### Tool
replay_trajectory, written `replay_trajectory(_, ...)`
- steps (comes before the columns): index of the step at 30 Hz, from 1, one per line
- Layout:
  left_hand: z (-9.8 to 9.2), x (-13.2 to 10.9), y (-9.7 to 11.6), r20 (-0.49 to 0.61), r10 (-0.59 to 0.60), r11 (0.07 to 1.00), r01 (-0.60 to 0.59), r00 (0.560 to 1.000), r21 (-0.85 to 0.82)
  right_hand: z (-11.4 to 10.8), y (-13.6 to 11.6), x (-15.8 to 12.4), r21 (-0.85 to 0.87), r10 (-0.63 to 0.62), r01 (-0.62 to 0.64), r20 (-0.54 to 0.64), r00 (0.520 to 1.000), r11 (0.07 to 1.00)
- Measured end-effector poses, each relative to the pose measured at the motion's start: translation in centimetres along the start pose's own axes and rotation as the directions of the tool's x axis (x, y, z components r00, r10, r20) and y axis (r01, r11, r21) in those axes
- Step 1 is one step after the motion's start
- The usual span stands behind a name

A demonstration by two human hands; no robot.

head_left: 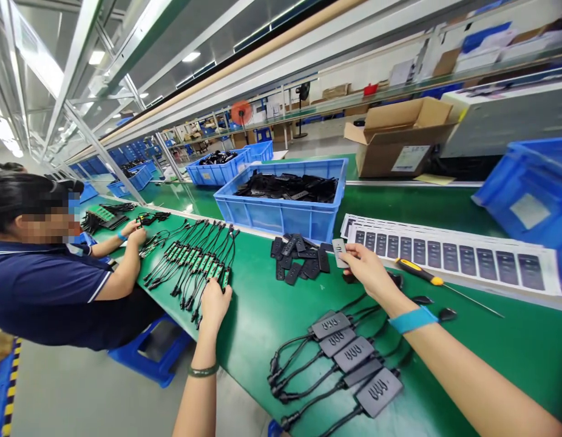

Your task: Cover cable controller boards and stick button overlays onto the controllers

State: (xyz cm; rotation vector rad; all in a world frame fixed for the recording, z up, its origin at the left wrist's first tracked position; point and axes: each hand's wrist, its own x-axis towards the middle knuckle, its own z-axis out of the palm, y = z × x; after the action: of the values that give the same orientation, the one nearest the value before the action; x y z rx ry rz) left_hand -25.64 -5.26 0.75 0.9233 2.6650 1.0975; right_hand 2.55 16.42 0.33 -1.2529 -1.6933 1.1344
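My left hand (215,303) rests on the near end of a row of green circuit boards with black cables (196,258) on the green table; its fingers curl over one board at the edge. My right hand (365,267), with a blue wristband, pinches a small grey label (339,252) close to a long sheet of labels (449,249). A pile of black plastic covers (299,258) lies just left of that hand. Below it sit several assembled black boxes with cables (349,355).
A yellow-handled screwdriver (426,276) lies by the label sheet. A blue bin of black covers (283,197) stands behind the pile. More blue bins and an open cardboard box (402,136) sit farther back. A co-worker in a dark shirt (48,285) works at the left.
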Motion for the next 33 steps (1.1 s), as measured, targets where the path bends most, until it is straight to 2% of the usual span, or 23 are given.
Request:
replay_trajectory(4, -0.3, -1.0, 1.1, 0.146, -0.031, 0.94, 0.079, 0.989, -0.332, 0.0, -2.7, -3.0, 0.273, -0.041, 0.024, 0.057, 0.998, 0.962)
replay_trajectory(6, -0.4, -2.3, 2.2, 0.236, -0.001, 0.854, 0.124, 0.972, -0.505, 0.3, -4.3, -4.7, 0.39, -0.096, 0.042, 0.121, 0.988, 0.92)
replay_trajectory(8, -0.6, -4.1, 3.6, 0.309, 0.05, 0.758, 0.165, 0.95, -0.631, 0.8, -5.8, -6.2, 0.423, -0.172, 0.088, 0.163, 0.972, 0.902)
replay_trajectory(11, -0.9, -6.7, 5.5, 0.42, 0.13, 0.601, 0.265, 0.898, -0.754, 1.9, -7.2, -8.1, 0.412, -0.266, 0.162, 0.211, 0.941, 0.897)
replay_trajectory(13, -0.9, -8.2, 6.6, 0.49, 0.18, 0.504, 0.348, 0.853, -0.791, 2.7, -7.9, -9.2, 0.446, -0.296, 0.155, 0.266, 0.917, 0.881)
replay_trajectory(15, -1.0, -9.3, 7.4, 0.525, 0.235, 0.465, 0.379, 0.818, -0.8, 3.4, -8.3, -10.0, 0.465, -0.312, 0.137, 0.324, 0.893, 0.875)
replay_trajectory(18, -1.0, -10.4, 8.2, 0.543, 0.303, 0.497, 0.356, 0.783, -0.791, 3.9, -8.7, -10.8, 0.459, -0.318, 0.121, 0.38, 0.869, 0.88)
replay_trajectory(21, -1.3, -11.0, 8.5, 0.58, 0.31, 0.526, 0.372, 0.753, -0.765, 4.0, -8.8, -11.1, 0.465, -0.304, 0.094, 0.4, 0.865, 0.88)
replay_trajectory(23, -1.3, -11.3, 8.5, 0.592, 0.307, 0.547, 0.371, 0.745, -0.75, 4.1, -8.6, -11.2, 0.47, -0.296, 0.079, 0.409, 0.863, 0.879)
replay_trajectory(26, -1.2, -11.6, 8.5, 0.576, 0.311, 0.584, 0.326, 0.756, -0.743, 4.2, -8.3, -11.2, 0.462, -0.294, 0.082, 0.408, 0.864, 0.883)
replay_trajectory(30, -1.0, -11.9, 8.4, 0.522, 0.349, 0.673, 0.179, 0.778, -0.718, 4.2, -8.1, -11.1, 0.443, -0.266, 0.065, 0.409, 0.873, 0.894)
replay_trajectory(33, -1.3, -12.3, 8.3, 0.48, 0.423, 0.739, 0.013, 0.769, -0.673, 3.8, -8.3, -11.0, 0.449, -0.298, 0.047, 0.507, 0.809, 0.892)
